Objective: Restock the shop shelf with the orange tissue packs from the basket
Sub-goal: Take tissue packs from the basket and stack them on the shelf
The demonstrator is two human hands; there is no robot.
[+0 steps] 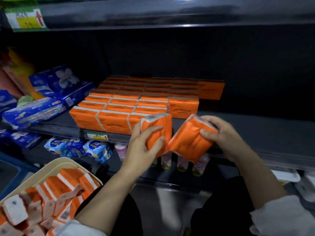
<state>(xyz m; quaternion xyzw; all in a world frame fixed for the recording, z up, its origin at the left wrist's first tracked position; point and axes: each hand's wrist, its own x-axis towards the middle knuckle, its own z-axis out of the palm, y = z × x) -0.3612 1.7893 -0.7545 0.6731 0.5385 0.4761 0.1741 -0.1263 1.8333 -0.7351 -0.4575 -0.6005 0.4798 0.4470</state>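
L hand [143, 147], R hand [226, 135] grip orange packs [187, 140].

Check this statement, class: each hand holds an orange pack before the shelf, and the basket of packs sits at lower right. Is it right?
No. The head view shows the basket at lower left, not lower right. The rest stands: the left hand holds one pack, the right hand a second pack, before the shelf.

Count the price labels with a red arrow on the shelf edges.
2. One price label sits on the upper shelf edge, top left. The second price label sits on the middle shelf edge, under the front orange tissue packs. The left hand and right hand may hide more.
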